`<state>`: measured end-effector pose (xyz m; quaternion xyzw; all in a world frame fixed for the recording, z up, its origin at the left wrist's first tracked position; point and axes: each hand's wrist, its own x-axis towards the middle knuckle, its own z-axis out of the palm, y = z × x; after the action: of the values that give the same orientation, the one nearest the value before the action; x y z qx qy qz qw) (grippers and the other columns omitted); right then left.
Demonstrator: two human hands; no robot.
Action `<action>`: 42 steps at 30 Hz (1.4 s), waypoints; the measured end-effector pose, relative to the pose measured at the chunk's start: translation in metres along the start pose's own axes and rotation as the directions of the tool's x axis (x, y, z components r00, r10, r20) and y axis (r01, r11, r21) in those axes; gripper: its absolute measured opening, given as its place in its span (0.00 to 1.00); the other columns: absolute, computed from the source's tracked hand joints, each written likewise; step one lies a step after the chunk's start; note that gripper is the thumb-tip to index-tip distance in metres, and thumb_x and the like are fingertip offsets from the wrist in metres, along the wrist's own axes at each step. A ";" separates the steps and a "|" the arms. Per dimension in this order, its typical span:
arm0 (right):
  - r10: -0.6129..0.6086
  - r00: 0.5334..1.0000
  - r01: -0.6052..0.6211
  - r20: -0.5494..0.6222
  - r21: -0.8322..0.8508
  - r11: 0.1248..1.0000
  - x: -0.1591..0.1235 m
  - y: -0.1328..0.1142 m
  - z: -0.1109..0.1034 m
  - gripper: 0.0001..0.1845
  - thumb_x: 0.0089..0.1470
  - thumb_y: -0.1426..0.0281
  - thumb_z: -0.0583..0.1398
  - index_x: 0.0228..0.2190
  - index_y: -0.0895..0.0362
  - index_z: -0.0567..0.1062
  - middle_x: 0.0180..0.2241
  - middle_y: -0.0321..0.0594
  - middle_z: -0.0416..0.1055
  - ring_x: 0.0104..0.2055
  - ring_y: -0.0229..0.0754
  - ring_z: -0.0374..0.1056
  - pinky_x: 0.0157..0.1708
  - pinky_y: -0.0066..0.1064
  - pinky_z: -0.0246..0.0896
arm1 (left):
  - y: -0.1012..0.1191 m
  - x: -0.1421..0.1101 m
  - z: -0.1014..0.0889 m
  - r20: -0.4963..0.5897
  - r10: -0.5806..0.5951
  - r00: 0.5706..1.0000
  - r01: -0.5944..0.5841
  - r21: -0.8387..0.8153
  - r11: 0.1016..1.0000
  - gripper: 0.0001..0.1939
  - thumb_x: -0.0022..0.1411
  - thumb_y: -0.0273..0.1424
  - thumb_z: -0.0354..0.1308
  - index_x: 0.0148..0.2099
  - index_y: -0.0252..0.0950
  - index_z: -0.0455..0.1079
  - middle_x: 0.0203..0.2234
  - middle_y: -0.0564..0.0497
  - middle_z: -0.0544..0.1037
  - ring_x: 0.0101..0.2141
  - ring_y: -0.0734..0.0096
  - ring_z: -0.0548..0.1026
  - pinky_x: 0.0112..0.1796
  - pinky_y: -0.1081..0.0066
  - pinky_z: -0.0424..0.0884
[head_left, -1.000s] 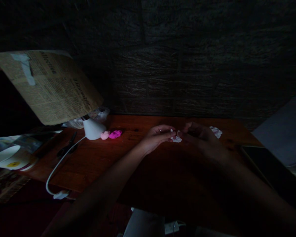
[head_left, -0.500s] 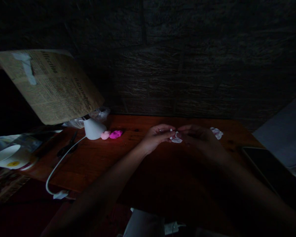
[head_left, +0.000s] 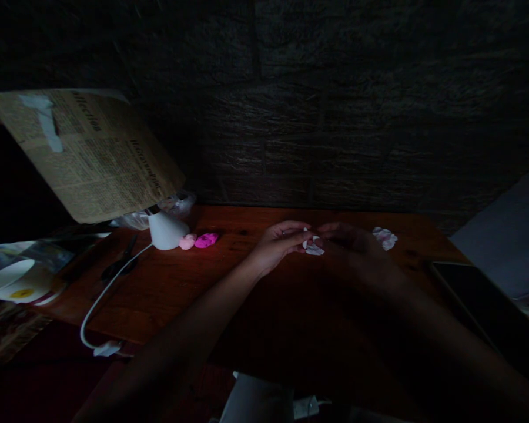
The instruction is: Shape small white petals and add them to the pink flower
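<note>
Above the wooden table point(head_left: 194, 294), my left hand point(head_left: 280, 244) pinches a small crumpled white piece point(head_left: 314, 247), perhaps paper, between thumb and fingers. From the other side my right hand point(head_left: 350, 247) closes its fingertips on the same piece; the dim light hides much of this hand. A hint of pink shows in the middle of the piece. Beyond my right hand lies another crumpled white-and-pink piece point(head_left: 385, 238). Left of my hands, a pale pink lump point(head_left: 187, 241) and a bright magenta lump point(head_left: 207, 239) touch each other.
A white lamp base point(head_left: 165, 231) carries a newsprint-patterned shade point(head_left: 101, 153); its cable point(head_left: 97, 302) hangs over the front edge. Scissors point(head_left: 120, 264) and a paper cup point(head_left: 15, 282) stand at left. A dark flat device point(head_left: 480, 311) lies at right. Behind rises a stone-patterned wall point(head_left: 291, 117).
The fingers have shifted slightly around the white piece, and a little pink now shows in it. The whole view has drifted very slightly.
</note>
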<state>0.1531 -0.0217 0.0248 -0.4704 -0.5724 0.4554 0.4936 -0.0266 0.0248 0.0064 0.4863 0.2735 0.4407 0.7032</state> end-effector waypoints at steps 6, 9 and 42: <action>-0.049 0.998 0.049 -0.037 -0.013 0.999 -0.003 -0.004 0.003 0.23 0.39 0.51 0.72 0.25 0.53 0.70 0.29 0.38 0.77 0.35 0.45 0.73 0.40 0.38 0.67 | 0.000 -0.001 0.002 0.007 0.029 1.000 -0.029 0.045 0.999 0.21 0.44 0.32 0.74 0.41 0.32 0.75 0.30 0.50 0.80 0.30 0.75 0.76 0.31 0.75 0.67; -0.057 0.997 0.056 -0.054 -0.014 0.998 -0.003 -0.004 0.004 0.24 0.38 0.50 0.72 0.24 0.53 0.70 0.28 0.38 0.76 0.34 0.45 0.73 0.38 0.38 0.67 | 0.001 -0.002 0.003 0.004 0.042 0.999 -0.042 0.070 0.997 0.21 0.45 0.33 0.74 0.41 0.32 0.75 0.29 0.50 0.80 0.29 0.76 0.75 0.31 0.75 0.66; -0.078 0.982 0.075 -0.169 -0.025 0.997 0.000 0.010 0.009 0.25 0.37 0.50 0.72 0.24 0.55 0.70 0.26 0.36 0.70 0.29 0.40 0.66 0.32 0.33 0.62 | -0.008 0.001 0.006 -0.083 0.155 0.984 -0.140 0.171 0.975 0.20 0.48 0.34 0.71 0.42 0.34 0.73 0.30 0.52 0.78 0.30 0.75 0.73 0.34 0.72 0.66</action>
<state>0.1447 -0.0204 0.0145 -0.4897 -0.5501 0.3890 0.5534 -0.0190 0.0218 0.0015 0.5401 0.3055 0.4904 0.6120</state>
